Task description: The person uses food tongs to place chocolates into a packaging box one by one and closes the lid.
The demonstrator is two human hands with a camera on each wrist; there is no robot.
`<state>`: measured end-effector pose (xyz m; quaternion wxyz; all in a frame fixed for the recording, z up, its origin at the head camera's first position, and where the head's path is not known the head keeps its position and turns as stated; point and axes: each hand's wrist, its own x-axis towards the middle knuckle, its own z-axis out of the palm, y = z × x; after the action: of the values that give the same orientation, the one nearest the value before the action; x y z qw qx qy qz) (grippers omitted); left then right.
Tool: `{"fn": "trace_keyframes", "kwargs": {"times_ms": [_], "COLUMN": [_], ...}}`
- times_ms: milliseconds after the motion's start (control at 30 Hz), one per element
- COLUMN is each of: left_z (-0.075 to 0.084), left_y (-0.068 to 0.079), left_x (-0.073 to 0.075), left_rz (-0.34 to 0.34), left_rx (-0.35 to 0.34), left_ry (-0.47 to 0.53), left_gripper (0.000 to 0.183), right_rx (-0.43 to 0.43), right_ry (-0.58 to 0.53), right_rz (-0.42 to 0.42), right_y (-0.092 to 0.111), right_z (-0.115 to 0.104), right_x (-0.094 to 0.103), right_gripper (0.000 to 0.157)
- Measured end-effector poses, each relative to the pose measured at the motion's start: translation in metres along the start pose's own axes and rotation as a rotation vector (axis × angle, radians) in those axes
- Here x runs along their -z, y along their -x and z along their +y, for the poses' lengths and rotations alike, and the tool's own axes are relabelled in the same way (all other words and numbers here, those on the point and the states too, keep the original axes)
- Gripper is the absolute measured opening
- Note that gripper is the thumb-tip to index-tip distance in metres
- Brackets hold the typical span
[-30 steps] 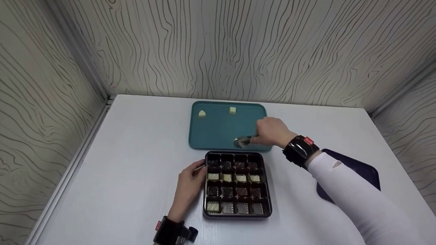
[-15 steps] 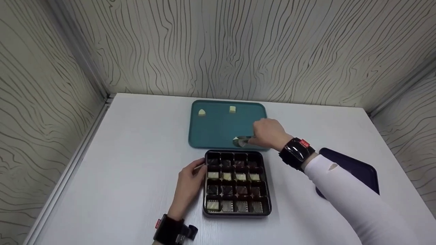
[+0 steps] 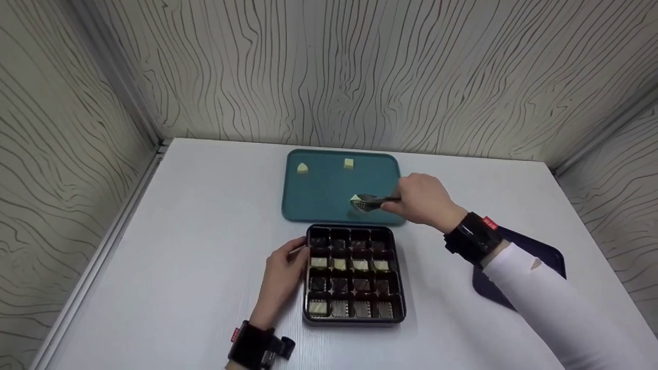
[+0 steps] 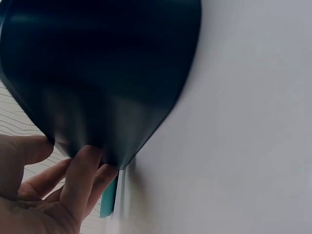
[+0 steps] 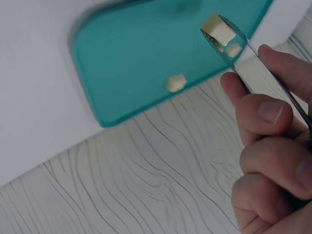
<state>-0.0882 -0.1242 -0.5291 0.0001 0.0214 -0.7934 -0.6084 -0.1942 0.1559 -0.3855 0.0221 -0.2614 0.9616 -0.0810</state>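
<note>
Tongs in my right hand pinch one pale chocolate above the teal tray's near edge; two remain at its far edge. My left hand's fingers steady the chocolate box.

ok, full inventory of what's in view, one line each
table: 1, white, fills the lower frame, patterned walls around it
teal tray: 1, far centre of the table
pale chocolates: 2 loose on the teal tray's far edge
tongs: 1, metal, over the teal tray, clasping a third pale piece
chocolate box: 1, black, sixteen cells, near centre; filled with dark and pale pieces
dark tray: 1, navy, right, partly under the sleeve
wrist bands: 2, black
left hand: fingers on the chocolate box's left side
right hand: grips the tongs
</note>
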Motion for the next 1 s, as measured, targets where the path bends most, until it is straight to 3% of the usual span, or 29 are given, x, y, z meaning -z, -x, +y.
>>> {"fn": "trace_keyframes", "kwargs": {"times_ms": [200, 367, 500, 700, 1000], "left_z": [-0.001, -0.002, -0.002, -0.002, -0.001], "left_y": [0.001, -0.001, -0.003, -0.002, 0.0], "left_x": [0.004, 0.006, 0.006, 0.003, -0.002], "left_rz": [0.02, 0.033, 0.034, 0.026, 0.014], "left_rx": [0.0, -0.006, 0.006, 0.022, 0.007], "left_ry": [-0.034, -0.052, -0.048, -0.034, -0.023], "left_gripper": [0.041, 0.04, 0.039, 0.04, 0.04], "right_rx": [0.124, 0.295, 0.375, 0.411, 0.431], "right_ry": [0.023, 0.061, 0.095, 0.149, 0.201], "right_rz": [0.019, 0.025, -0.018, -0.085, -0.095], "right_y": [0.039, 0.073, 0.091, 0.099, 0.096], "right_z": [-0.029, -0.057, -0.073, -0.085, -0.09], "right_x": [0.019, 0.019, 0.015, 0.007, 0.003], "right_gripper": [0.052, 0.04, 0.039, 0.051, 0.063]}}
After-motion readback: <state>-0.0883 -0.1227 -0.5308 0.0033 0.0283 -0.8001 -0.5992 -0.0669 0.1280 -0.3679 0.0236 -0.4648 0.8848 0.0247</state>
